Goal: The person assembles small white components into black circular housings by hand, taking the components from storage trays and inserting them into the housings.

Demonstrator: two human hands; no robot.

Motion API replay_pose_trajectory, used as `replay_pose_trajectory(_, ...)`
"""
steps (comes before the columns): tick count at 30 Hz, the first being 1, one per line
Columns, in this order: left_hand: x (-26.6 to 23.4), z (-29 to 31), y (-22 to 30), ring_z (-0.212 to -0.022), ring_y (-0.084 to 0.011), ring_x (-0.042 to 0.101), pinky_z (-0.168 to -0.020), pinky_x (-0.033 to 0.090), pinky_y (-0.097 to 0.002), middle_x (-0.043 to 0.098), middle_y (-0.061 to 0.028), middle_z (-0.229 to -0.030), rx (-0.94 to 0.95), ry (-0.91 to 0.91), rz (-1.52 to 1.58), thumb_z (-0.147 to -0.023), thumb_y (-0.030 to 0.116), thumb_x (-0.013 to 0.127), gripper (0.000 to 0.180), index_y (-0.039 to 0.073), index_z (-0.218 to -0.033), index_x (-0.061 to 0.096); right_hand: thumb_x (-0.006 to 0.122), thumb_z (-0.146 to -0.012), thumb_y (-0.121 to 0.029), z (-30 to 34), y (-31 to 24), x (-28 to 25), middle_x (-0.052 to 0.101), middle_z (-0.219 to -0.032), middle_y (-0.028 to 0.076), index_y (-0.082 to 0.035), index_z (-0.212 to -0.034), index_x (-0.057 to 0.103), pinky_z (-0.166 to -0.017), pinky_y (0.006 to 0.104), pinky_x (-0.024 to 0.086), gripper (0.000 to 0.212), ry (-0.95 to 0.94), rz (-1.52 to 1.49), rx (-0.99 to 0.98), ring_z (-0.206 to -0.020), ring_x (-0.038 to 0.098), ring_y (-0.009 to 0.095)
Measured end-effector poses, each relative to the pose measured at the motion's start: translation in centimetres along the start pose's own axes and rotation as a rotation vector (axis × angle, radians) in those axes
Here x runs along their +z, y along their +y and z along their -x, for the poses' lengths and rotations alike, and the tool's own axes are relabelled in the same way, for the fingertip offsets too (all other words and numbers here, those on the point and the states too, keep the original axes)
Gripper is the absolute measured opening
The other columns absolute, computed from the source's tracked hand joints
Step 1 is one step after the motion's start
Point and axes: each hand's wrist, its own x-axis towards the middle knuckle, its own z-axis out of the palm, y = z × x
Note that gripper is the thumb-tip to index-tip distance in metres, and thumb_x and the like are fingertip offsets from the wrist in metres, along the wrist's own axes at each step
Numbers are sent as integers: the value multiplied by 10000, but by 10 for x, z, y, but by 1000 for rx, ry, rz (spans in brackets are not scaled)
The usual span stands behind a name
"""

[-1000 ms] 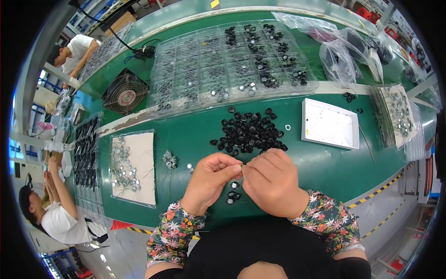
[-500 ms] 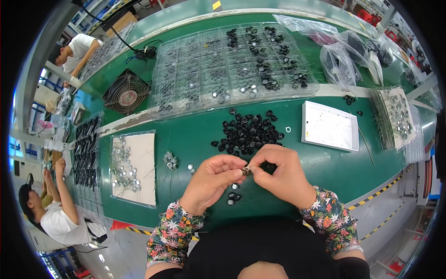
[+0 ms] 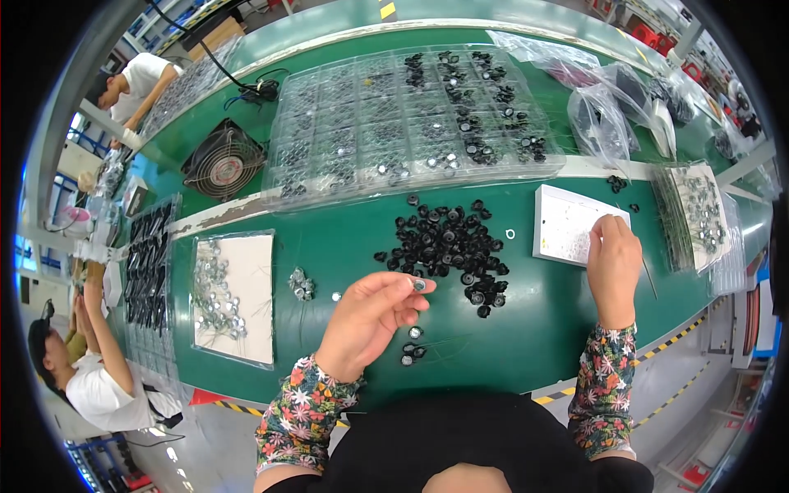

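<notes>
1. Head view: a small round part point(image 3: 420, 285) with a silvery face is held between thumb and forefinger of the left hand point(image 3: 362, 320), near the middle of the green bench point(image 3: 526, 337).
2. The two hands, brought together at this part half a second ago, are now well apart; the part has been kept in the left pinch.
3. The right hand point(image 3: 615, 267) has been moved to the shallow white box point(image 3: 567, 218) at right; its fingertips are drawn narrowly together over the box's near right portion. Whether anything is held there cannot be told.
4. The near right end of the pile of black round parts point(image 3: 448, 238), earlier covered by the right hand, has been uncovered.
5. A reddish label is carried on the hub of the black fan point(image 3: 223, 168) at far left; its writing is too small to be read.
</notes>
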Motion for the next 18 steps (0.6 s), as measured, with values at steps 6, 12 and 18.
replay_pose_trajectory(6, 5, 1, 1, -880, -149, 623, -734, 501, -268, 663, -130, -1085, 14, 44, 25, -934, 120, 583, 168, -3, -1027, 652, 616, -770, -1, -10, -30, -15, 600, -811, 121, -35, -827, 585, -692, 425, 424, 73, 111, -112, -69, -770, 567, 321)
replay_pose_trajectory(12, 6, 3, -1, -812, -117, 585, -711, 480, -258, 656, -54, -942, 7, 81, 25, -916, 116, 616, 173, -9, -1028, 658, 741, -710, -80, -4, -117, -20, 630, -1079, 92, -61, -976, 584, -929, 442, 434, 309, -165, -842, -387, -1079, 573, 319)
replay_pose_trajectory(18, 9, 4, -3, -757, -97, 540, -662, 455, -257, 642, -28, -895, 25, 71, 19, -908, 110, 633, 153, 8, -1018, 660, 752, -693, -71, 8, -133, 1, 608, -947, 84, -68, -996, 538, -896, 431, 436, 371, -293, -993, -369, -965, 580, 318)
